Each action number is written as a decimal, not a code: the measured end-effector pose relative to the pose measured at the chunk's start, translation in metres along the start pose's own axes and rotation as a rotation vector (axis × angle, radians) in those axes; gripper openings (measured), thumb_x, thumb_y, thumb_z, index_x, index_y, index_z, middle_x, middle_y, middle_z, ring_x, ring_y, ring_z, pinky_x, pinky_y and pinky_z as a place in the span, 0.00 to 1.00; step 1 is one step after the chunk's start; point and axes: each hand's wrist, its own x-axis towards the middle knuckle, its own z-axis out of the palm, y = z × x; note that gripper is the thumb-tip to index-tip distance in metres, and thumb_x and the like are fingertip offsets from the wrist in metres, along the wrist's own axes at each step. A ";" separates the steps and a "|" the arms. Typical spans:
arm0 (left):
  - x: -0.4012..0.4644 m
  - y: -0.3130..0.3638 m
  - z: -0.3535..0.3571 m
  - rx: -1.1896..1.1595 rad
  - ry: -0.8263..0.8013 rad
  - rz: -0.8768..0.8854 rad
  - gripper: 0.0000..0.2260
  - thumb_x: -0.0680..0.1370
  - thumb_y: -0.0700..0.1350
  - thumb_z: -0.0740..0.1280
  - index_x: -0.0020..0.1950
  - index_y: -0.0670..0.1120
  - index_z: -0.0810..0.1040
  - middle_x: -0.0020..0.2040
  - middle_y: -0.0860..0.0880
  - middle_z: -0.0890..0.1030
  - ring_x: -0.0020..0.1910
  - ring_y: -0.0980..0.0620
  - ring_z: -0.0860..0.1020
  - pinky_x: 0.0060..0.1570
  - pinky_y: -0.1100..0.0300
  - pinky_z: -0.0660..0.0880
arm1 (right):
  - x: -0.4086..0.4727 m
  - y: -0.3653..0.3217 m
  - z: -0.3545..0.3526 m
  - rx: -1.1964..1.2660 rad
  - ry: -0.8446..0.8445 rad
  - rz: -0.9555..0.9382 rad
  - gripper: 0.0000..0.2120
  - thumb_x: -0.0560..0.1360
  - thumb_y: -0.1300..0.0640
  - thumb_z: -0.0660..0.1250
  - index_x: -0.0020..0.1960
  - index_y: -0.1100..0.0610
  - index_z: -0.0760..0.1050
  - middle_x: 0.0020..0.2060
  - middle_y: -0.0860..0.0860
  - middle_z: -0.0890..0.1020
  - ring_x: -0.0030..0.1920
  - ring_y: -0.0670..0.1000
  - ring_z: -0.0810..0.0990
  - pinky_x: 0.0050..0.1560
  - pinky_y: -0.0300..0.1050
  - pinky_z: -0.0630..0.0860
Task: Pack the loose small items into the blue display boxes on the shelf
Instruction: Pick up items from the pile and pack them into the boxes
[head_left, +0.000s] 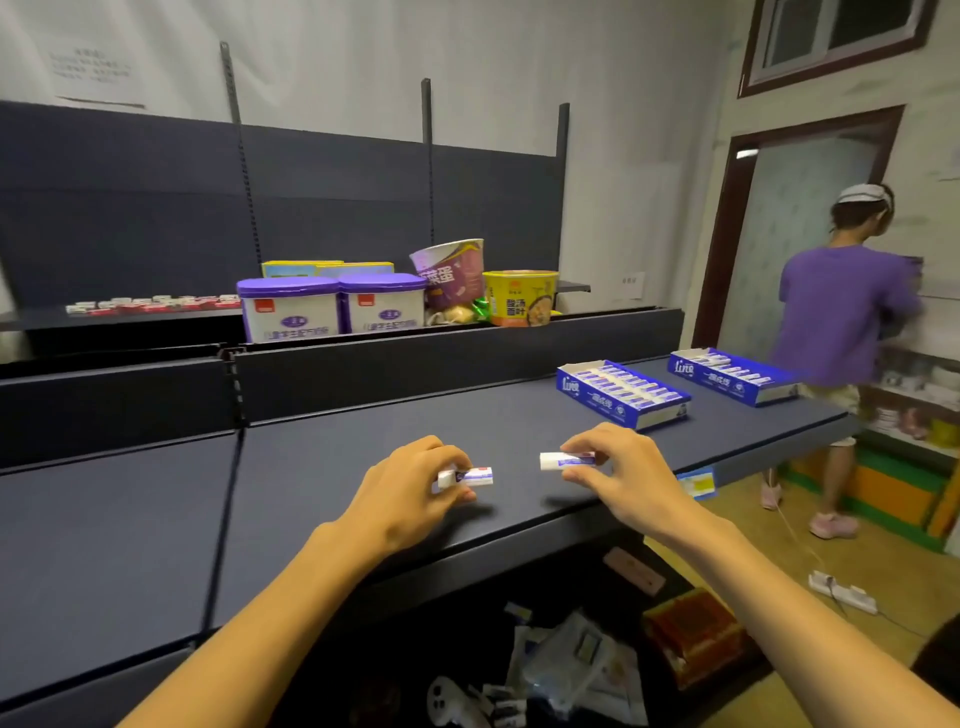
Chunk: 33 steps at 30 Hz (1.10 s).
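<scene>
Both forearms reached forward; the left hand (415, 483) and right hand (618, 467) each pinched with curled fingers over the shelf (322, 467).

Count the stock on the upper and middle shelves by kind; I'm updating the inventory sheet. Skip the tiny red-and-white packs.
Blue display boxes: 2
Erasers held in a hand: 2
Purple-lidded tubs: 2
Instant noodle cups: 2
Total: 8

Over the dark blue metal shelf (337, 467), the left hand (410, 488) pinches a small white eraser with a blue-and-red sleeve (466, 477), and the right hand (618, 473) pinches a matching white eraser (563, 460). Two blue cardboard display boxes (623, 395) (732, 376) of erasers sit farther right.
</scene>
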 end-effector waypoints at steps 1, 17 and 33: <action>0.009 0.012 0.009 0.003 -0.001 -0.004 0.12 0.76 0.55 0.67 0.56 0.53 0.78 0.52 0.55 0.77 0.48 0.54 0.75 0.46 0.59 0.74 | 0.002 0.014 -0.010 0.005 -0.004 0.001 0.13 0.73 0.55 0.72 0.57 0.53 0.79 0.52 0.47 0.79 0.53 0.47 0.76 0.53 0.38 0.73; 0.135 0.162 0.103 0.104 -0.028 -0.083 0.14 0.76 0.57 0.66 0.59 0.54 0.75 0.56 0.54 0.79 0.53 0.55 0.75 0.50 0.60 0.74 | 0.036 0.207 -0.136 0.001 -0.032 -0.066 0.13 0.72 0.55 0.72 0.57 0.51 0.77 0.54 0.47 0.79 0.55 0.45 0.74 0.47 0.33 0.70; 0.282 0.189 0.161 0.132 -0.041 -0.114 0.15 0.75 0.58 0.68 0.58 0.52 0.77 0.57 0.51 0.80 0.53 0.53 0.77 0.43 0.61 0.71 | 0.144 0.310 -0.179 -0.176 0.003 -0.177 0.13 0.72 0.51 0.73 0.55 0.52 0.80 0.50 0.47 0.75 0.51 0.47 0.72 0.49 0.42 0.69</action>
